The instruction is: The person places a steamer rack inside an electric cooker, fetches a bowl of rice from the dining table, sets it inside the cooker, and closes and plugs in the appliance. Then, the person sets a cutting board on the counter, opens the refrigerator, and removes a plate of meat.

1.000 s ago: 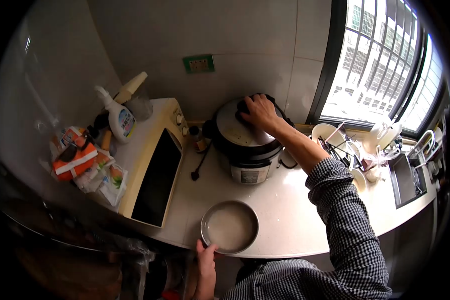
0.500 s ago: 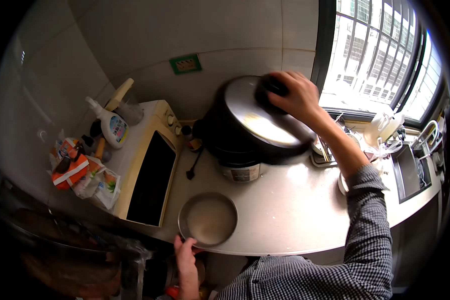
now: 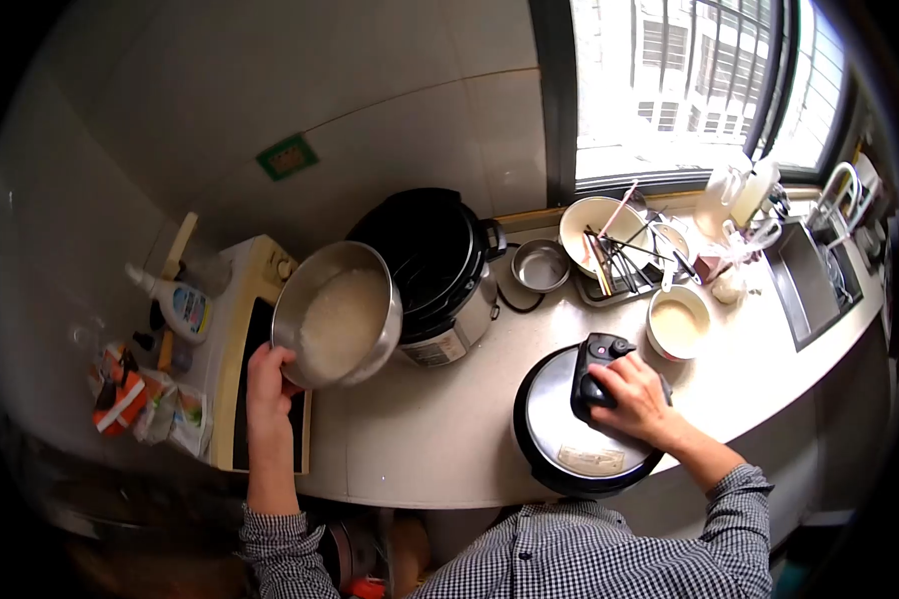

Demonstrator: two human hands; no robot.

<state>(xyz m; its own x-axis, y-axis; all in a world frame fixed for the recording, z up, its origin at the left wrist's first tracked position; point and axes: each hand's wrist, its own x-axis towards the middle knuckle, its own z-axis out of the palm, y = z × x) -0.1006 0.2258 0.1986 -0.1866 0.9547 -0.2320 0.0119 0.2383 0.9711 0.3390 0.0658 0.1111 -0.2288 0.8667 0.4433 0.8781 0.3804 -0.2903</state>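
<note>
My left hand (image 3: 270,389) grips the rim of a round metal bowl (image 3: 292,285). The bowl is tilted and holds whitish rice (image 3: 345,319); it is lifted beside the electric pressure cooker (image 3: 445,347). That cooker stands uncovered on the counter, its dark inside showing. My right hand (image 3: 631,401) is closed around the black handle of the cooker's lid (image 3: 559,404). The lid is at the counter's front edge, silver top facing up; I cannot tell if it rests there.
A microwave (image 3: 255,260) with a spray bottle (image 3: 185,309) on top stands left. Behind the lid are a small metal bowl (image 3: 541,266), a large bowl (image 3: 579,215) with chopsticks, and a white bowl (image 3: 677,324) of cloudy liquid. Far right is a sink (image 3: 807,285).
The lid has come away from above the cooker, down to the front right, uncovering the cooker. My left hand has raised the bowl of rice from the counter's front edge toward the cooker.
</note>
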